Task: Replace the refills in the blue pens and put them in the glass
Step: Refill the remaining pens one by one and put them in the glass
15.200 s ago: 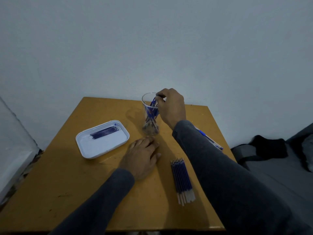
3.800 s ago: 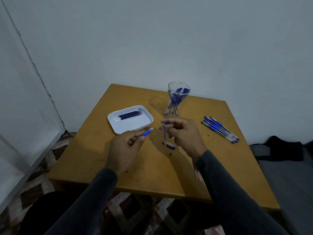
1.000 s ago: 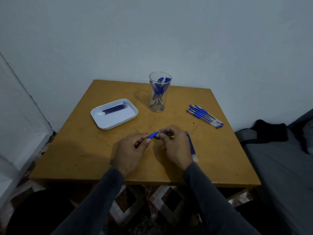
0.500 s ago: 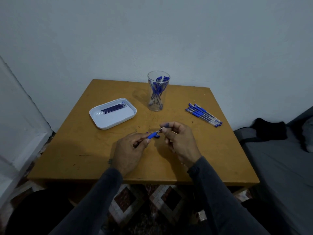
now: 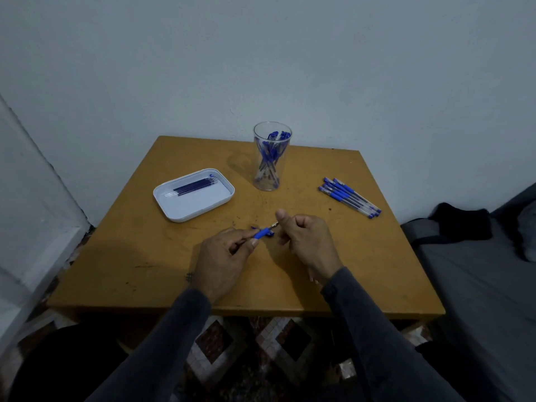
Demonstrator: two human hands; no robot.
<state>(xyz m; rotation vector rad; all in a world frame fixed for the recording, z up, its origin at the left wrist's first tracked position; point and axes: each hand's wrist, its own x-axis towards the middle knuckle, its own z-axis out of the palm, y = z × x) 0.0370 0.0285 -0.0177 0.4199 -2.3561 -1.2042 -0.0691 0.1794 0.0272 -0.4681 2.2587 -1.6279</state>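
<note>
Your left hand (image 5: 223, 256) grips the blue pen (image 5: 262, 233) at its fingertips; your right hand (image 5: 304, 239) pinches its metal tip, probably screwing it on. Next, drop it in the glass (image 5: 271, 158) beyond your fingers.

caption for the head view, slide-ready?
Left hand holds a blue pen while right hand pinches its tip; glass of pens behind.

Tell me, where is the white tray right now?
In the head view, the white tray sits on the table's left side, left of the glass, holding dark refills.
</note>
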